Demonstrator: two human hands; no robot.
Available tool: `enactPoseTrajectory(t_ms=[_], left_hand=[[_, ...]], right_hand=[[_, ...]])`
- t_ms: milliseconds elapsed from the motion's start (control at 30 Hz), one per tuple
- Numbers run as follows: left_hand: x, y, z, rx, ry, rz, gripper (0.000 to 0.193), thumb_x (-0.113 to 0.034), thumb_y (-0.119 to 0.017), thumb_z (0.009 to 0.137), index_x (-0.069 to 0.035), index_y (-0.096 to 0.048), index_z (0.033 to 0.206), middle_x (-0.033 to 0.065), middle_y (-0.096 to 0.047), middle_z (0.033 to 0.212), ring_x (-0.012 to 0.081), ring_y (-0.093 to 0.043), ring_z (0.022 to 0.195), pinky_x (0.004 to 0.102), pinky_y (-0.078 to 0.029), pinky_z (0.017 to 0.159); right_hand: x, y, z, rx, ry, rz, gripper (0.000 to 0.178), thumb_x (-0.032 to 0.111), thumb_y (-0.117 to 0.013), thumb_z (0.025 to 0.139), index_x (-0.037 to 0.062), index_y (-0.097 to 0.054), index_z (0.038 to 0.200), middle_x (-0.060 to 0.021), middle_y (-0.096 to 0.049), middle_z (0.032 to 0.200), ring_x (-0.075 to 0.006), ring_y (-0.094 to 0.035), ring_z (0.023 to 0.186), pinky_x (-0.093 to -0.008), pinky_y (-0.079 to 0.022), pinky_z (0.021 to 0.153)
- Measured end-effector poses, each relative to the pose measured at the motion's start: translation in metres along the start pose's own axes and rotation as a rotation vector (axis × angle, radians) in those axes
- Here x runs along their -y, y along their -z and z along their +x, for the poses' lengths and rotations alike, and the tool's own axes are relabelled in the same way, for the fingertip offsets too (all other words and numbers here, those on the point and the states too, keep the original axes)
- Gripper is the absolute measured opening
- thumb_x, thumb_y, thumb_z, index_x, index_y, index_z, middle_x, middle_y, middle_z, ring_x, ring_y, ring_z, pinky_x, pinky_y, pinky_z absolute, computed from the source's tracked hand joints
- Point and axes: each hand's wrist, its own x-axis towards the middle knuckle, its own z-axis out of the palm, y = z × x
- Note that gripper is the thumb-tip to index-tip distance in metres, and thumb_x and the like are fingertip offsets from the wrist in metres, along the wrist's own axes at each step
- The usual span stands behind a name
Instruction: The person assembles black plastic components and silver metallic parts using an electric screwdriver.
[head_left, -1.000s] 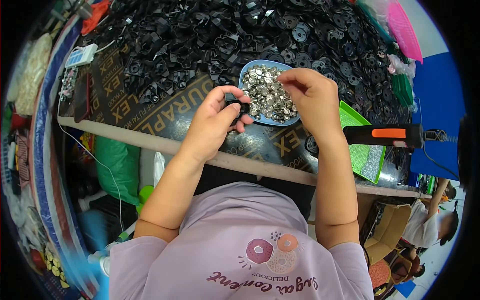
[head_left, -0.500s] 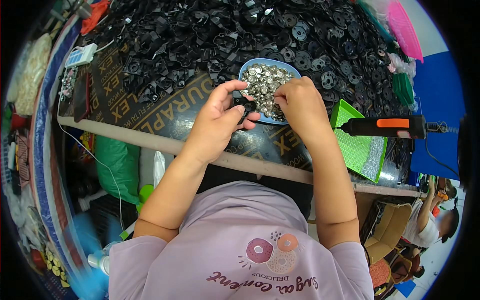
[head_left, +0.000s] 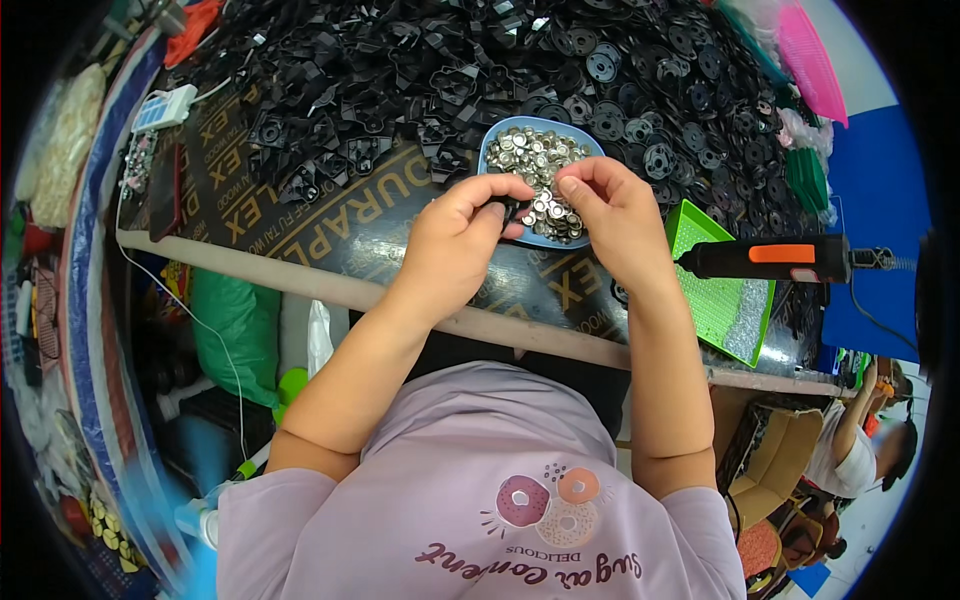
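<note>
Since half a second back my right hand (head_left: 612,215) has slid off the blue bowl (head_left: 494,150) toward 4 o'clock, so more of the little silver discs (head_left: 535,150) show now, and the two hands have closed in on each other.

Head view, the only one: my left hand (head_left: 455,240) is curled almost shut, thumb and fingertips pinching a small black plastic part (head_left: 507,208) right at the bowl's 6 o'clock rim. Right hand is nearly closed too, fingertips pressed together beside that part; whether there's a disc between them I honestly can't tell.

Big heap of black parts (head_left: 420,70) sits at 12, the green tray (head_left: 722,290) and the orange-and-black power tool (head_left: 775,260) at 3.

My take: keep both wrists low over the bowl, hold the part steady and level, and seat things squarely so nothing drops.
</note>
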Motion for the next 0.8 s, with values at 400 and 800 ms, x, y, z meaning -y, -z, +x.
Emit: enactPoseTrajectory(t_ms=[400,800], left_hand=[[-0.001,0.005,0.010,-0.095,-0.152,0.172,0.025,0.004,-0.042,0.093,0.003,-0.055,0.114,0.0106,-0.055,0.119,0.0162,-0.060,0.103,0.0268,-0.051,0.086],[-0.001,-0.011,0.005,0.033,-0.165,-0.155,0.038,0.011,-0.044,0.088,-0.003,-0.045,0.123,0.0073,-0.050,0.119,0.0125,-0.051,0.110,0.0275,-0.049,0.089]], right_hand=[[-0.002,-0.007,0.000,-0.005,0.467,-0.971,0.017,0.008,-0.075,0.069,0.0043,-0.070,0.085,-0.0103,-0.064,0.086,-0.0308,-0.056,0.087,-0.0397,-0.047,0.079],[0.000,-0.010,-0.013,0.078,-0.001,0.130,0.008,0.003,-0.064,0.086,-0.0045,-0.066,0.087,-0.0050,-0.061,0.087,-0.0127,-0.062,0.078,-0.0258,-0.051,0.068]])
